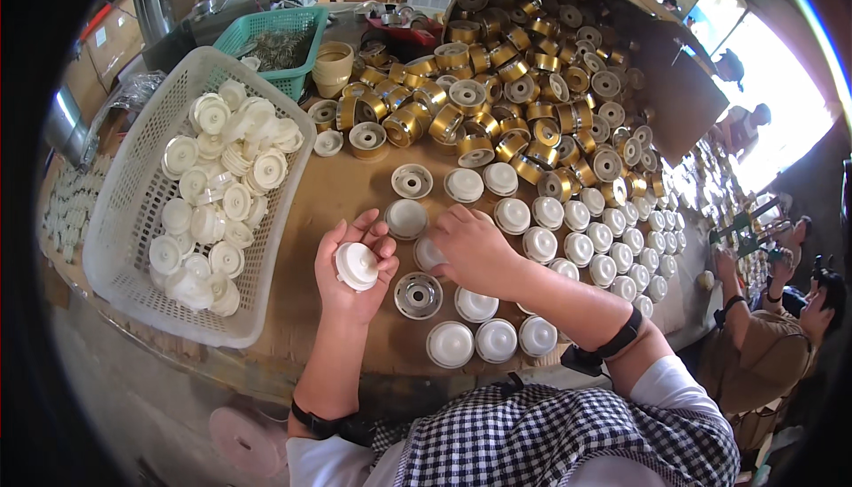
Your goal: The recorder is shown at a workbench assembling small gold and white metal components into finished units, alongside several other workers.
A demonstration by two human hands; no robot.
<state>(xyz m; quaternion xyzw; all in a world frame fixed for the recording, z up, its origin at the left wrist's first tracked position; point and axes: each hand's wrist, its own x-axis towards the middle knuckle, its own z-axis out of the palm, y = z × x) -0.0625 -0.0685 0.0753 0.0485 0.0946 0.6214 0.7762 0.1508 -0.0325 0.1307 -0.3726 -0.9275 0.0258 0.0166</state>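
Observation:
My left hand point(359, 269) is palm up with its fingers curled round a white plastic cap point(356, 266), which has a stepped round shape. To its right, my right hand point(472, 250) reaches down with bent fingers to another white cap point(429, 254) in the rows on the table; the hand partly covers it. Close by are two uncapped round metal cups, one farther off point(412, 182) and one nearer point(417, 295). A capped piece point(406, 219) sits between my hands, and more white-topped pieces point(450, 344) stand in rows around my right forearm.
At left, a white perforated basket point(105, 252) holds many loose white caps. A green basket point(311, 52) and stacked beige cups point(333, 65) stand behind it. Gold-banded metal cups point(510, 70) spill from a cardboard box point(679, 87) at the back. Another person point(763, 345) works at far right.

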